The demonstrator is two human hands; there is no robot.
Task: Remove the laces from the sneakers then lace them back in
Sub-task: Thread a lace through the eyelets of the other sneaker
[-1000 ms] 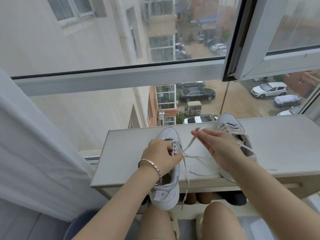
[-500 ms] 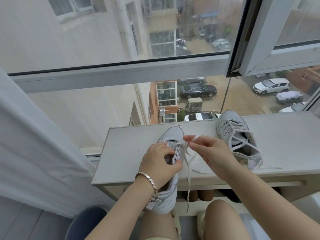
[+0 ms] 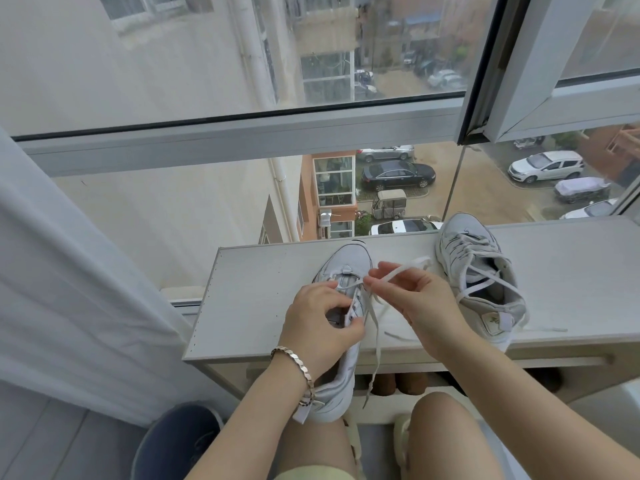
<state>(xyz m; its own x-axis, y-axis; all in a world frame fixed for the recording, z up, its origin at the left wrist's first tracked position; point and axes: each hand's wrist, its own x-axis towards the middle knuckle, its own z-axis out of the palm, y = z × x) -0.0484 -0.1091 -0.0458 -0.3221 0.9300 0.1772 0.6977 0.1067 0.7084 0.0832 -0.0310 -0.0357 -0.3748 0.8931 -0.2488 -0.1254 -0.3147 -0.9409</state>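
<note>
Two sneakers: left sneaker at six o'clock, right sneaker at four. Two hands: left hand, right hand. One loose lace, one bracelet, one curtain at nine, one bin at seven

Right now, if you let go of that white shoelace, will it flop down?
Probably flop: the shoelace curves loosely over the right hand, and another stretch hangs limp past the shelf edge. It looks thin and light, so it likely won't roll, but may slip through the sneaker's eyelets.
</note>
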